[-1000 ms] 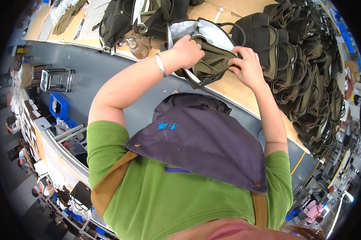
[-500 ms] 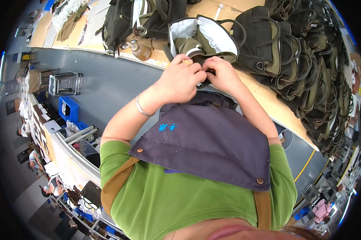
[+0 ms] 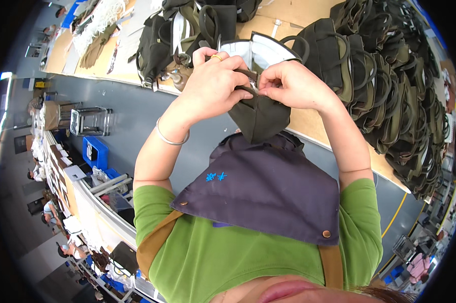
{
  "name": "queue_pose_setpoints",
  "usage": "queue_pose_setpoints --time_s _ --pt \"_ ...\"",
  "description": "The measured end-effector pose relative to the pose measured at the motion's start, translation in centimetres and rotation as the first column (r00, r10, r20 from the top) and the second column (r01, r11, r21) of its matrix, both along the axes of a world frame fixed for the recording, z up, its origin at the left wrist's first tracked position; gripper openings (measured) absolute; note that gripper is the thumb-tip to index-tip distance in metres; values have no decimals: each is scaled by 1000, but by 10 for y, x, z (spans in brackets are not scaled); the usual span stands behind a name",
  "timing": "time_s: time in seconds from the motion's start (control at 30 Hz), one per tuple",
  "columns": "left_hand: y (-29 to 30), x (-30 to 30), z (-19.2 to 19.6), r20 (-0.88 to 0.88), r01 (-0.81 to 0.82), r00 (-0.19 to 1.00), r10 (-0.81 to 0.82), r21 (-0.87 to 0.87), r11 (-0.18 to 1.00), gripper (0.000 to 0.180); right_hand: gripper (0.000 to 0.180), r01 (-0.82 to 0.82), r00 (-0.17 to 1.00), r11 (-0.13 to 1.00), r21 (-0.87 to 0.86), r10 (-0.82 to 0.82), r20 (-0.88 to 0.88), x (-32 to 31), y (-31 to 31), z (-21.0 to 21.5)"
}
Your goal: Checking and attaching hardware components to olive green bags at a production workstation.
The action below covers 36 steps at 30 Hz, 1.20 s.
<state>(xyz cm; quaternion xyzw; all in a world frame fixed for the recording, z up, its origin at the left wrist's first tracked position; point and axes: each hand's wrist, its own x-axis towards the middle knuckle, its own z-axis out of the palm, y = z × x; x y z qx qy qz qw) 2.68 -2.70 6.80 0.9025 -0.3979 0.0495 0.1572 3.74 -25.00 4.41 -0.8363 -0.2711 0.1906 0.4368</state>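
A dark olive fabric bag [image 3: 261, 118] with a pale lining hangs over the near table edge, in front of my apron. My left hand [image 3: 213, 83], with a yellow ring and a silver bangle on its wrist, is closed on the bag's upper edge. My right hand [image 3: 294, 86] pinches at the same edge, its fingertips a short way right of the left ones. Between them runs a dark toothed strip that looks like a zipper [image 3: 248, 73]. What exactly the right fingertips hold is too small to make out.
Many similar dark bags [image 3: 389, 111] are heaped along the table [image 3: 314, 118] to the right, and more bags [image 3: 162, 45] lie at the far left. A bottle [image 3: 176, 78] stands near the left hand. Across the floor are a metal stool [image 3: 91, 121] and a blue crate [image 3: 95, 152].
The bag has come nearer to me and tilted, its lower part now hanging in front of the apron. Both hands have moved slightly apart, showing the toothed strip.
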Motion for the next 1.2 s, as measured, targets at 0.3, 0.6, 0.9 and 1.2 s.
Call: queue_pose_setpoints --time_s 0.3,0.6,0.9,1.2 --pt "4 12 -6 -107 28 994 -29 -8 1000 18 11 -47 999 997 -69 46 -11 6 0 0" --pt "8 15 -10 -107 43 993 -42 10 999 21 20 -15 997 979 203 30 -74 1 -6 -6" --pt "13 15 -10 -61 89 994 -94 -68 994 17 5 18 980 966 256 34 -198 13 -8 -23" --pt "1 11 -9 -78 161 982 -170 -112 981 11 34 -445 893 831 -334 387 -229 45 11 2"
